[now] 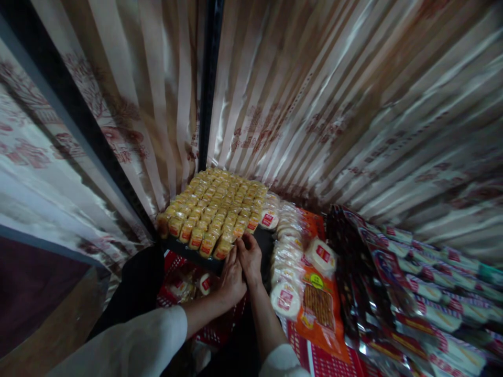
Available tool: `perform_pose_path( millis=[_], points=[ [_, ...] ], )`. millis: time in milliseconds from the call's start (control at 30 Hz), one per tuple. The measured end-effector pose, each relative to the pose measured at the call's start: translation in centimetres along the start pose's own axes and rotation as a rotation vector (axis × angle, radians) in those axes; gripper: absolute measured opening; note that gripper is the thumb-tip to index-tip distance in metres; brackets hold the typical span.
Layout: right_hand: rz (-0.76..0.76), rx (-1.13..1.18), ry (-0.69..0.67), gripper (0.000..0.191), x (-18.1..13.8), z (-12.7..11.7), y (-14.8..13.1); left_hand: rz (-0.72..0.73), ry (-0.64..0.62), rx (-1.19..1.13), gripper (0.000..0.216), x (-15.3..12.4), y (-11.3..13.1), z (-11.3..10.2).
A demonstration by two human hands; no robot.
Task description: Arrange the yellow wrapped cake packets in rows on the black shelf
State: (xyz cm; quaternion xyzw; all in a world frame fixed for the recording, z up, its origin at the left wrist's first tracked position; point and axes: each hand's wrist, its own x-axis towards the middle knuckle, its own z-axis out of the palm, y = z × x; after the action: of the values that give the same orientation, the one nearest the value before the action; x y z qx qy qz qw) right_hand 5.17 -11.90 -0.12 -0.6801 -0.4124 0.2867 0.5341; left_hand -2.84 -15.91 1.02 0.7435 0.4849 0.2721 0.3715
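Rows of small yellow cakes in clear wrappers [208,214] stand packed together on a dark board [192,255]. At the front right corner of these rows, my left hand [231,278] has its fingers pressed together against an end cake [222,249]. Right beside it, touching it, my right hand [250,257] curls its fingers at a wrapped cake at the row's end. The fingers partly cover what they pinch. To the right runs a row of round white wrapped cakes [285,298], several deep.
Next to the white cakes lies an orange snack bag [318,309] with a white packet [321,256] on it. Dark packets [359,283] and rows of white-and-red packs [436,314] fill the right. A red basket [168,267] sits below. Pale printed curtains [314,104] and a dark post [210,78] stand behind.
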Motion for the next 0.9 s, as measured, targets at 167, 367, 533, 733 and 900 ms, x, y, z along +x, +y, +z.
perform_pose_path(
  millis=[167, 367, 533, 733, 900],
  points=[
    [0.004, -0.006, 0.002, 0.04, -0.3, -0.3, -0.2, 0.011, 0.016, -0.018, 0.06, -0.2, -0.1, 0.2],
    [0.032, 0.021, 0.011, 0.044, -1.1, -0.7, -0.2, 0.015, -0.008, -0.023, 0.064, -0.5, -0.8, 0.4],
    [0.052, 0.027, 0.064, 0.044, -3.6, -1.3, -0.4, 0.16, -0.011, -0.016, 0.06, -3.1, -1.7, -0.2],
    [0.051, 0.046, 0.067, 0.037, -9.6, -1.1, -0.7, 0.19, -0.041, -0.066, 0.031, -7.9, -3.1, -0.8],
    [-0.041, -0.028, -0.037, 0.028, -14.6, 0.3, 0.8, -0.119, -0.179, -0.148, 0.025, -9.4, -6.9, -2.1]
  ],
)
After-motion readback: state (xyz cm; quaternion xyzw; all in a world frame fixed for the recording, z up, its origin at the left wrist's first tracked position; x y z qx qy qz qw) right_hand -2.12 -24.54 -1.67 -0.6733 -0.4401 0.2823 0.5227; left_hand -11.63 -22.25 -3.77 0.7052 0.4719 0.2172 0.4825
